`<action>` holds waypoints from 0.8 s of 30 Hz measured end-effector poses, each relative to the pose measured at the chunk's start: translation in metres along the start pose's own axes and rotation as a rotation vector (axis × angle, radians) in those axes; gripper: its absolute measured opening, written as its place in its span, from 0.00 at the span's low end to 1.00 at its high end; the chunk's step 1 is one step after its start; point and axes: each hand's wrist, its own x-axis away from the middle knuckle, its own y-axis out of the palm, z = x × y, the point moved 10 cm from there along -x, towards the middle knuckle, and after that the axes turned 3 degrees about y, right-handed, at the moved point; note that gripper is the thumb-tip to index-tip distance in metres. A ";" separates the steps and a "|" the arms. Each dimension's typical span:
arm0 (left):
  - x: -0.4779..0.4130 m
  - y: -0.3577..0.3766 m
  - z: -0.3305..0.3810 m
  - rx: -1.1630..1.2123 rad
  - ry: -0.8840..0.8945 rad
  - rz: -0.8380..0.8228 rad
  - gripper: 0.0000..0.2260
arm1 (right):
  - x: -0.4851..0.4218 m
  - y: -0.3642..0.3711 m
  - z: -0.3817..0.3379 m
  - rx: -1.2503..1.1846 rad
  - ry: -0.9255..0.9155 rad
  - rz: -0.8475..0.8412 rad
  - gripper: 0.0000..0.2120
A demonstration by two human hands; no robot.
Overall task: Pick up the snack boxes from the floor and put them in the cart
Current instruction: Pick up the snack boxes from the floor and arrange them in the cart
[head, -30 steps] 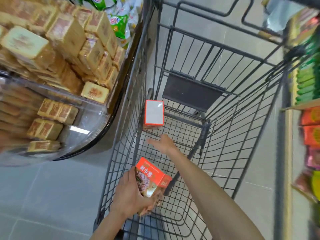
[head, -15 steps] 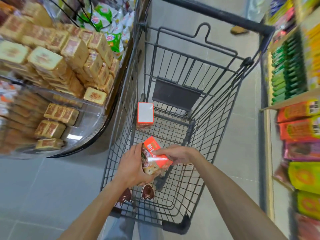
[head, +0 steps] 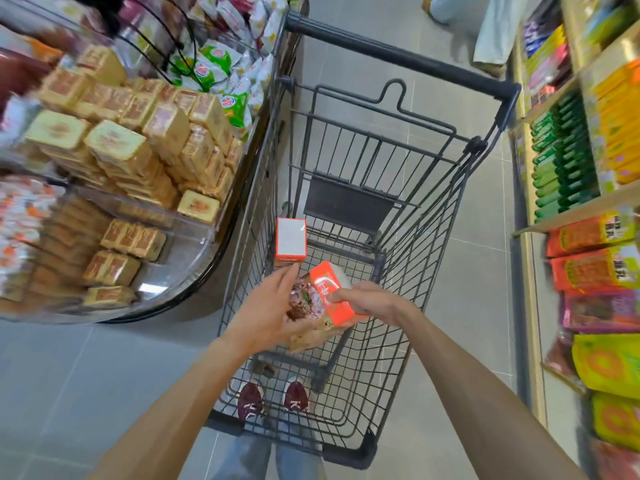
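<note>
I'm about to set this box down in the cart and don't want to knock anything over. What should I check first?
1. Grip: right hand pinches the held box by its orange side, left hand rests flat against it: ok.
2. Position: held box is above the cart basket, inside its walls: ok.
3. Landing spot: bare mesh to the right of the standing box: ok.
4. Clearance: left fingertips look close to the standing box; contact: cannot tell.
5. More boxes on the floor: none in view, but the cart hides part of it: cannot tell.
</note>
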 end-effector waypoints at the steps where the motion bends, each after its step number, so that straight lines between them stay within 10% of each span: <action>1: -0.001 -0.019 -0.002 -0.042 0.008 0.103 0.43 | -0.002 -0.008 -0.001 -0.011 -0.004 0.039 0.22; 6: 0.001 -0.095 -0.042 -0.103 -0.107 0.544 0.29 | -0.011 -0.055 0.001 -0.126 0.024 0.383 0.14; 13: -0.028 -0.045 -0.113 0.278 -0.351 0.427 0.22 | -0.097 -0.075 0.010 -0.183 0.112 0.687 0.58; 24: -0.033 -0.035 -0.128 0.343 -0.355 0.480 0.13 | -0.176 -0.039 -0.037 -0.206 0.237 0.785 0.52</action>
